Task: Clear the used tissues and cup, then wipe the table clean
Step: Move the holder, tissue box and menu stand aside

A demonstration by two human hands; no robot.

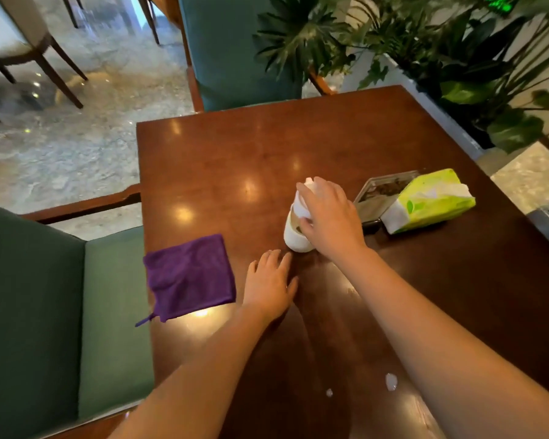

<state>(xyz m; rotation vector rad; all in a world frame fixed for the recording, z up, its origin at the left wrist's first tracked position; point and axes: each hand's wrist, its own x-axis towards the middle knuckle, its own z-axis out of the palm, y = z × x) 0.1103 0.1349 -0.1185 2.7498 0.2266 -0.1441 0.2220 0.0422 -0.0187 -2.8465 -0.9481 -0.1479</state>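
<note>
White paper is seen bunched at the mouth of the paper cup, where a used tissue is pinched by the right hand and half pushed inside. The cup is taken as the landmark: it is tilted towards the near-left, with its base on the wooden table. Just in front of the cup, the left hand is laid flat with fingers spread, holding nothing. To the left of the cup, a folded purple cloth is left at the table edge; to the right of it, a green tissue pack is propped against a small tray. Well in front of the cup, two small white scraps are left on the wood. A tip-over is judged the main risk: the cup is unsupported by the left hand, so any dregs could be spilled by further stuffing. The scraps could be missed, and the overhanging cloth could be knocked off.
</note>
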